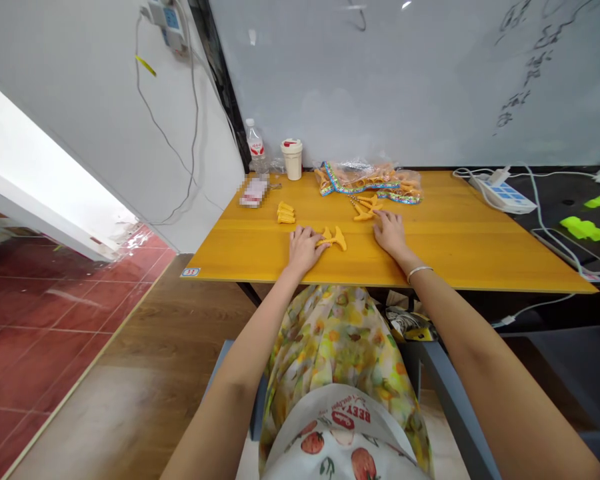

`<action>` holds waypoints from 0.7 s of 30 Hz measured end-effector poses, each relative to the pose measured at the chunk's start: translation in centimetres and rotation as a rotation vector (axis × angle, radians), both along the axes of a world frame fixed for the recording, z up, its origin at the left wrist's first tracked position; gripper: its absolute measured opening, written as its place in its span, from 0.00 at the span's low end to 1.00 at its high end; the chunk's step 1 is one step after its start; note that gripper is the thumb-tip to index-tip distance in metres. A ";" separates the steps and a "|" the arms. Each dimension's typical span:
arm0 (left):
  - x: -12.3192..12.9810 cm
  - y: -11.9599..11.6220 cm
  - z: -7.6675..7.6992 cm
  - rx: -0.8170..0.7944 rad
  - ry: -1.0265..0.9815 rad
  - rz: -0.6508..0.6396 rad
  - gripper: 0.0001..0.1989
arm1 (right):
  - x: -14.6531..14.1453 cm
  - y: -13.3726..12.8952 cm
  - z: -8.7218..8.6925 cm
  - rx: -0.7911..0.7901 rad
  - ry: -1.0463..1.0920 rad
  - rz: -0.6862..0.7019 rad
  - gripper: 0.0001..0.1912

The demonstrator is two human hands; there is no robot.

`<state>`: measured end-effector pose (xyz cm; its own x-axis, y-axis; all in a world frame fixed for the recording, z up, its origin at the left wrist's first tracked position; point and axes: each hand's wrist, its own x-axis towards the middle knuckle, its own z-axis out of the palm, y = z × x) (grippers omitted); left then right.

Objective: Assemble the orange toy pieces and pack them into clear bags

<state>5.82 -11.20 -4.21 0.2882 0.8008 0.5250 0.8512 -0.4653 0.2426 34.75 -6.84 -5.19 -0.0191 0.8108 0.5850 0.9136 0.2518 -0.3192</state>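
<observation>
On the yellow wooden table, an orange plastic T-shaped piece is touched by the open left hand, and the open right hand lies empty.

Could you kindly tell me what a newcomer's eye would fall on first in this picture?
The bright yellow table stands out, with a clear bag of orange plastic pieces at its far edge. Nearer, the left hand and right hand rest on it, either side of an orange branched piece.
</observation>
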 end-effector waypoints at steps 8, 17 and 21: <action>-0.2 -0.6 0.7 0.080 -0.072 -0.001 0.19 | -1.1 1.4 0.4 -0.047 -0.091 0.052 0.26; -7.2 5.4 2.0 -0.022 -0.124 0.205 0.16 | -1.9 3.1 0.6 -0.121 -0.210 0.136 0.19; -8.4 6.9 1.8 -0.081 0.024 0.175 0.17 | -2.0 2.9 0.6 -0.115 -0.194 0.184 0.21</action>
